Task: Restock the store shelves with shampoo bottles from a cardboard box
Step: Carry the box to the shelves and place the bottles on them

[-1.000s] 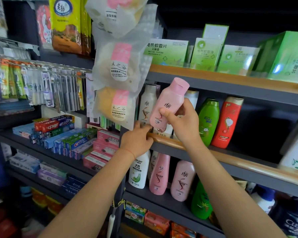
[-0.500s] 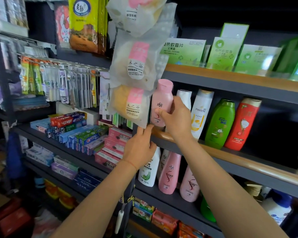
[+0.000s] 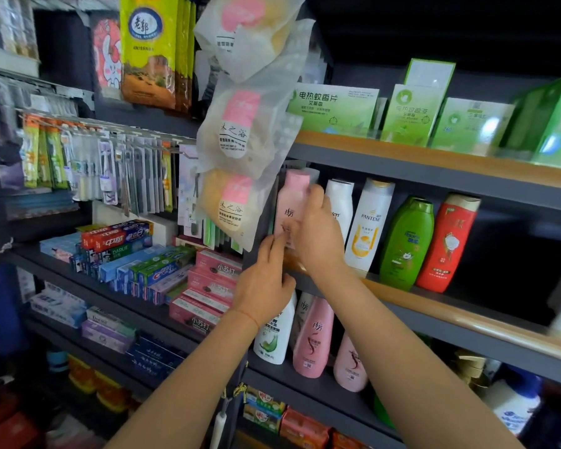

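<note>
Right hand: the right hand [image 3: 319,234] wraps its fingers round the pink bottle [image 3: 292,202], holding it upright.
Left hand: the left hand [image 3: 266,283] has its fingers fairly straight, the tips touching the bottle's lower front by the shelf rail [image 3: 441,306].
Bottle's place: at the left end of the middle shelf, just beside a white bottle [image 3: 339,205], partly behind the hanging sponge bags [image 3: 240,137].
Same row: a Pantene bottle [image 3: 368,225], a green bottle [image 3: 407,243] and a red bottle [image 3: 447,243] stand upright.
Shelf below: more pink bottles [image 3: 313,338].

Pink bottle [image 3: 292,202] base behind right hand [image 3: 318,236]
</note>
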Tool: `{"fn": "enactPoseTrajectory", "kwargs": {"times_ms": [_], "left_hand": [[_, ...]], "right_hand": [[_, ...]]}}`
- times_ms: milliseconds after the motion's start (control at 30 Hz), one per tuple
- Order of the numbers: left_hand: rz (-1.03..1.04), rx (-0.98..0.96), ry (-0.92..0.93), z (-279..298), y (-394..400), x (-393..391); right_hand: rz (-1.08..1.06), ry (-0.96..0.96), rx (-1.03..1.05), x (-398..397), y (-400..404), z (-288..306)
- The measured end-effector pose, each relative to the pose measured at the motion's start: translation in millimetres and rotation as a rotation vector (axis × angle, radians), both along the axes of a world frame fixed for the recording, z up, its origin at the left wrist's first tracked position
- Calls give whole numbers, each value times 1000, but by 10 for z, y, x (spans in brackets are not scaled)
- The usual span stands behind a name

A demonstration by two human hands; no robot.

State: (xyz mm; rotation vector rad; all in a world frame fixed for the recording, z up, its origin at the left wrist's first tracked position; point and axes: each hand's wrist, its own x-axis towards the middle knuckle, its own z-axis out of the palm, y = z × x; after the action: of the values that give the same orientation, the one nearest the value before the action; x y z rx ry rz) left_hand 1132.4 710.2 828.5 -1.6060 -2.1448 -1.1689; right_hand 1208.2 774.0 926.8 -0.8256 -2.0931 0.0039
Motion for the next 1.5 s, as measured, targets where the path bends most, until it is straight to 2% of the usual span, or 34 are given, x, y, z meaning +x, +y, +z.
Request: {"fn": "enactPoseTrajectory", "kwargs": {"times_ms": [133, 267, 500, 1033, 1333, 1500], "left_hand": [[1, -7, 11, 12, 53, 1], [8, -29, 17, 17, 71, -3], [12, -45, 37, 31, 106, -31], [-5, -49, 34, 84, 98, -15], [-46, -1, 49, 41, 64, -18], [-49, 198, 39, -38, -56, -51]], "right_hand": [[-106, -62, 103, -9, 45, -2], [-23, -6, 56, 103, 15, -48], [122, 231, 62, 305, 10, -408], [205, 293, 44, 392, 31, -683], [231, 258, 0, 393, -4, -731], [253, 243, -25, 343, -11, -795]]}}
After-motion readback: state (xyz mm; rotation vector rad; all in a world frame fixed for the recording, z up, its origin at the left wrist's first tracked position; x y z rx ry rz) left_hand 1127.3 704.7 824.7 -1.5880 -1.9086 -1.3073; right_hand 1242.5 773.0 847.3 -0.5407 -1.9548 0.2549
